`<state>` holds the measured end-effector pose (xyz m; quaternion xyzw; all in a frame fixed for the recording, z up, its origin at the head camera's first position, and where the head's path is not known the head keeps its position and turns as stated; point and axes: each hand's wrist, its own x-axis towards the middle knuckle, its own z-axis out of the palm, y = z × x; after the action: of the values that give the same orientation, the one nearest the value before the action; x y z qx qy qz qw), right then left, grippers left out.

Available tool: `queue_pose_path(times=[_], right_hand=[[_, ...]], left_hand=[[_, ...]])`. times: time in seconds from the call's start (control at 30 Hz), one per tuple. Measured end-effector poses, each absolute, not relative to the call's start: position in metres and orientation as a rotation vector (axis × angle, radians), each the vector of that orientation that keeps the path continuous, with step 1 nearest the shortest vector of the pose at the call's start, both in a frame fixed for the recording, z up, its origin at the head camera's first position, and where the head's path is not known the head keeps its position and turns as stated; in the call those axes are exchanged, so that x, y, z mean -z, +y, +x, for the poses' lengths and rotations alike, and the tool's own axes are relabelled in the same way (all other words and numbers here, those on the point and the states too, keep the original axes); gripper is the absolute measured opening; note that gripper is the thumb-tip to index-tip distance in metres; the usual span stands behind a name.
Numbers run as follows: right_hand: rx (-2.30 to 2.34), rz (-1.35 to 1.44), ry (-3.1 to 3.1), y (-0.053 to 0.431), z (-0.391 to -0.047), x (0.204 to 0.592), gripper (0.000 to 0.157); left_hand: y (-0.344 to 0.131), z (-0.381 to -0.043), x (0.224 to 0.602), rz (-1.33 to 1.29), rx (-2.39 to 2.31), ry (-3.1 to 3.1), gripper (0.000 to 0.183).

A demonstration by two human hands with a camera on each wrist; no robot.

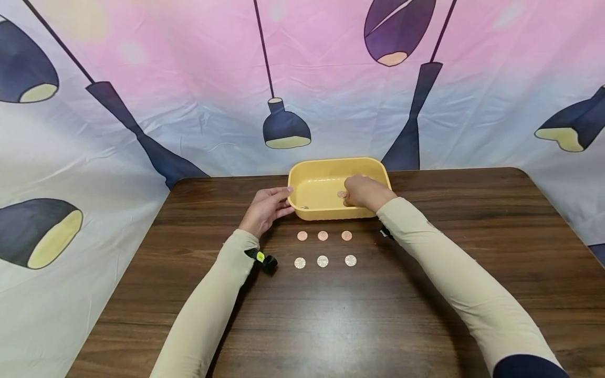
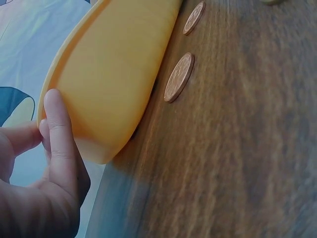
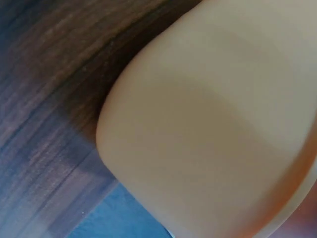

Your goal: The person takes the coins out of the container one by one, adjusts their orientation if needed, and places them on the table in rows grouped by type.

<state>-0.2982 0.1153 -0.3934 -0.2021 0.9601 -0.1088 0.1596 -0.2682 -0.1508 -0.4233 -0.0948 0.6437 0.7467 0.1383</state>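
Note:
A yellow plastic basin (image 1: pixel 331 214) stands at the back of the table. My left hand (image 1: pixel 264 210) grips its left end; in the left wrist view the thumb and fingers pinch the rim of the basin (image 2: pixel 109 74). Inside the basin, the curled fingers of my right hand (image 1: pixel 366 191) pinch a copper coin (image 1: pixel 342 194) at their tips. The front left of the basin's floor holds a silvery coin (image 1: pixel 305 207), mostly hidden by the wall. Only the outer wall of the basin (image 3: pixel 198 124) fills the right wrist view, and the fingers are hidden there.
In front of the basin lie three copper coins in a row, the middle one (image 1: pixel 323 235) among them. Nearer is a row of three silvery coins, including a middle one (image 1: pixel 322 261). A printed cloth (image 1: pixel 227 131) hangs behind the brown wooden table (image 1: pixel 302 325).

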Motion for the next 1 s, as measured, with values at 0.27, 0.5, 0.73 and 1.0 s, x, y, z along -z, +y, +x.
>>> queue_pose_path(times=[0.27,0.5,0.73,1.0], right_hand=[[0.294,-0.618,2.727,0.111,-0.3,0.388,0.036],[0.347,-0.618,2.636,0.12,-0.303,0.393,0.024],[0.336,-0.672,2.617,0.124,-0.306,0.396,0.026],[0.565,-0.595,2.684,0.131,-0.302,0.401,0.02]], left_hand=[[-0.152,-0.268,0.421,-0.27,-2.172,1.869,0.044],[-0.152,-0.27,0.425,-0.272,-2.175,1.837,0.041],[-0.152,-0.269,0.424,-0.262,-2.182,1.839,0.041],[-0.152,-0.269,0.426,-0.277,-2.187,1.828,0.042]])
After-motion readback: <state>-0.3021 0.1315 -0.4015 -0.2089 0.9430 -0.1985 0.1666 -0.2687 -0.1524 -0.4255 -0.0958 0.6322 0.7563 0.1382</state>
